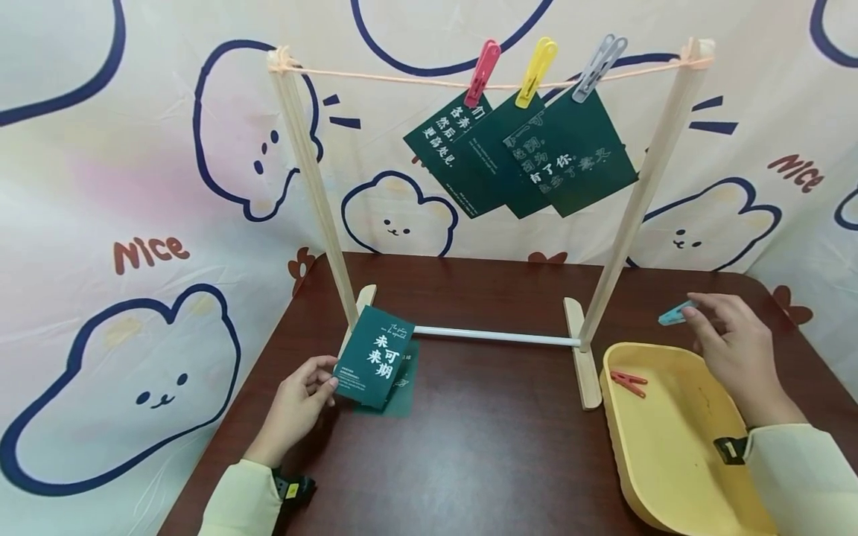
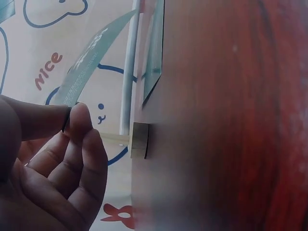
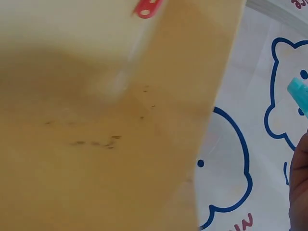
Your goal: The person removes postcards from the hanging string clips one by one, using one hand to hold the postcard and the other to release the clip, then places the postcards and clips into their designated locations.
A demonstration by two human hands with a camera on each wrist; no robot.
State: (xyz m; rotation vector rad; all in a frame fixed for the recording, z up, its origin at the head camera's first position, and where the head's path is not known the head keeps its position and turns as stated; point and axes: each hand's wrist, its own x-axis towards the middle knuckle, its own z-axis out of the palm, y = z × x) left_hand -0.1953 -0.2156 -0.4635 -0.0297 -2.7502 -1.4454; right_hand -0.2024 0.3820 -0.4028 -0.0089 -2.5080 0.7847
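Note:
In the head view my left hand [image 1: 299, 400] pinches the lower left corner of a dark green card [image 1: 365, 353] with white lettering, between thumb and fingers. The left wrist view shows this card [image 2: 89, 65] bending slightly away from the fingertips. Another green card [image 1: 405, 398] lies on the table, partly covered by the held one. At the right, above the tray, my right hand [image 1: 737, 353] holds a light blue clothespin [image 1: 675, 313] by one end. Part of that clothespin [image 3: 299, 94] shows at the edge of the right wrist view.
A wooden rack [image 1: 626, 216] carries a string [image 1: 382, 76]. Red [image 1: 482, 73], yellow [image 1: 536, 72] and grey [image 1: 599, 68] clothespins hold three overlapping green cards [image 1: 579, 160] there. The yellow tray [image 1: 620, 447] contains a red clothespin [image 1: 628, 383]. A white rod [image 1: 496, 336] joins the rack's feet.

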